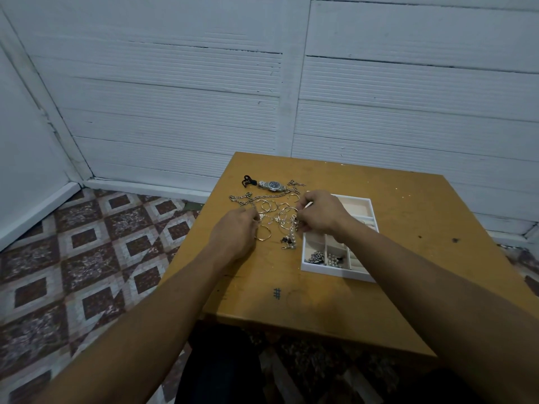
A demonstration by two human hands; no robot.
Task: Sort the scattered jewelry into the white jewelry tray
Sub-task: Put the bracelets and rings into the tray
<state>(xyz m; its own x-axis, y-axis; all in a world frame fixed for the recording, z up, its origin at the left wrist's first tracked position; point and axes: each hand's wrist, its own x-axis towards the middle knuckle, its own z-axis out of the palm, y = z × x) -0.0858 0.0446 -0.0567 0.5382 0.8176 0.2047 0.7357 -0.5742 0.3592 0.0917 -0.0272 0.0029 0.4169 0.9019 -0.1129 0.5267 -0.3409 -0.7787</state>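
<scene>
Tabletop (379, 287): wooden; carries the loose jewelry pile (277, 214) at centre, w/ the white jewelry tray (335, 271) just to its R.
Tray: divided into compts. Near-L compt. holds a dark chain piece (316, 256); the compt. beside it holds pearl pcs (332, 259). Far compts. look bare and are partly hidden by the R forearm.
Pile: thin hoops, rings and a long link chain (262, 197). Wristwatch (272, 185) at far edge, gold hoop (264, 234) at near-L, black-and-pearl cluster (288, 242) at near-R, close to the tray wall. Pcs overlap; most not yet sorted.
L hand (236, 228): at pile's L edge, fingers (254, 218) curled toward the pcs. Cannot tell if they hold anything; too small to see.
R hand (320, 214): at pile's R edge, above tray's far-L corner. Fingers curled, pinching a silver strand (293, 225) in the tangle.
Step in hand (judged): freeing one piece from the tangle before it goes to the tray.
To do it well: L hand should pin the neighbouring hoops flat while R hand lifts slowly, straight up. Watch for links that rise w/ the strand and stop if they do. Unhook rather than pull. Carry only once the piece hangs free, then lower it into a compt. w/ like pcs.
Risk (judged): a quick tug could drag hoops off the tabletop edge or knot the fine chains tighter.
</scene>
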